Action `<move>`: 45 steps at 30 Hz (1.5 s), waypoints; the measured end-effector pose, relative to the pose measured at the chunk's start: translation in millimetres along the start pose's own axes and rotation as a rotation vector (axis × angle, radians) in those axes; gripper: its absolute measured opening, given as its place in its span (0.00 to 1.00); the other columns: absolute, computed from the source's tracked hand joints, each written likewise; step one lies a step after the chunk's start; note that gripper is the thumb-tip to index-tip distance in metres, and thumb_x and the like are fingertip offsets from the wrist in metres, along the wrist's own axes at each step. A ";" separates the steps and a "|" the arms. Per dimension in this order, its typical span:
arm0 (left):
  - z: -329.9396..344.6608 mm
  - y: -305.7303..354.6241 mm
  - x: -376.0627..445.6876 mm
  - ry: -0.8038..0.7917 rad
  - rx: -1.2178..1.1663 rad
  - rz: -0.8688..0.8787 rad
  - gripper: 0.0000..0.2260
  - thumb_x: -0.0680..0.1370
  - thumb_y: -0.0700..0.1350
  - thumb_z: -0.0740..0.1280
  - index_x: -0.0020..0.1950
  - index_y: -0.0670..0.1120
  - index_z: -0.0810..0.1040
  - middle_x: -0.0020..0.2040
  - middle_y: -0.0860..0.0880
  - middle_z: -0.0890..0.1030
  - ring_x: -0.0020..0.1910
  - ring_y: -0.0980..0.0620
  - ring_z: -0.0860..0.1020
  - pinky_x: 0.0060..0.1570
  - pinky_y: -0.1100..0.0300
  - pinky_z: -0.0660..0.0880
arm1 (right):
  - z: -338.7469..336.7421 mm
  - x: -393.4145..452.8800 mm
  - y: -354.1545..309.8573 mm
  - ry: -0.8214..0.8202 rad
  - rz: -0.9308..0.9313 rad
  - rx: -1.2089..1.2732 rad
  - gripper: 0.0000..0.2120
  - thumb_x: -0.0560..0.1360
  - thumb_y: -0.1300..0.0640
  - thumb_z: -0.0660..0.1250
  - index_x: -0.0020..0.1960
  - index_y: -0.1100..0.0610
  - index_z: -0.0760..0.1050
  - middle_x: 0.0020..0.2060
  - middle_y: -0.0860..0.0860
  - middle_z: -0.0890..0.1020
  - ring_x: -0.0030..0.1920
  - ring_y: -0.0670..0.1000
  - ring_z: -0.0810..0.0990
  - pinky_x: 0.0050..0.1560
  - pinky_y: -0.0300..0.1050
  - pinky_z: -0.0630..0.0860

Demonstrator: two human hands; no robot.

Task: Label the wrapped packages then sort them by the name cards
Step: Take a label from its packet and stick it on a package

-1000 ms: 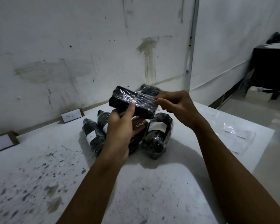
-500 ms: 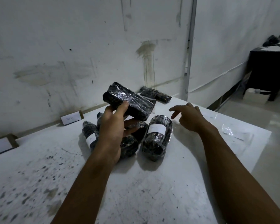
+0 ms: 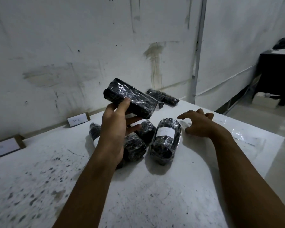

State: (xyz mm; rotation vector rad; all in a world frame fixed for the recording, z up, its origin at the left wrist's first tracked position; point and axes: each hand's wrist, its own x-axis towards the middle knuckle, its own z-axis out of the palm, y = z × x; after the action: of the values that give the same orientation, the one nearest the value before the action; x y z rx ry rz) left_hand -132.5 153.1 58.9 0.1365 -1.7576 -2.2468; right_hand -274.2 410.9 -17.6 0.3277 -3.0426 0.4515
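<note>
Evidently midway: the left hand [image 3: 113,134] grips a seemingly unlabelled block package [image 3: 130,100] aloft at twelve o'clock; labelled rolls [image 3: 165,140] lie unsorted on the worktop [image 3: 155,195]; the right hand [image 3: 199,123] hovers, fingers spread, holding nothing, name cards [image 3: 78,119] at ten o'clock.

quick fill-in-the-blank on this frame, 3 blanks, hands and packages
1. The ____ hand holds the box-shaped wrapped package above the table.
2. The right hand holds ____.
3. The wrapped package beside the right hand bears a ____ label.

Missing: left; nothing; white
</note>
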 end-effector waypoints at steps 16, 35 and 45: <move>-3.4 6.6 -1.8 0.012 -0.024 0.002 0.15 0.83 0.50 0.64 0.65 0.44 0.78 0.51 0.46 0.87 0.46 0.49 0.87 0.48 0.51 0.82 | -4.4 -0.8 4.4 0.181 -0.042 -0.121 0.04 0.73 0.43 0.75 0.43 0.41 0.81 0.52 0.38 0.79 0.61 0.47 0.68 0.61 0.56 0.56; -7.1 11.2 -0.8 0.006 -0.031 0.030 0.14 0.84 0.49 0.63 0.65 0.43 0.78 0.54 0.45 0.87 0.49 0.46 0.87 0.53 0.47 0.82 | -11.5 0.2 9.2 0.326 -0.021 -0.054 0.13 0.75 0.66 0.64 0.43 0.47 0.72 0.48 0.45 0.75 0.56 0.51 0.69 0.55 0.54 0.56; -5.7 8.7 0.1 -0.004 -0.026 0.022 0.13 0.84 0.49 0.63 0.63 0.44 0.79 0.51 0.46 0.87 0.50 0.46 0.87 0.49 0.50 0.82 | -9.9 2.2 15.9 0.606 0.108 0.565 0.03 0.84 0.60 0.58 0.54 0.57 0.70 0.48 0.57 0.80 0.48 0.59 0.79 0.50 0.52 0.76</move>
State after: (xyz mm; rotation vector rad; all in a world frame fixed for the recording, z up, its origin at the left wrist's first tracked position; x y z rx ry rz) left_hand -129.8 145.8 65.8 0.1073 -1.7230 -2.2543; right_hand -279.6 428.2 -12.4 0.0245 -2.3044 1.1711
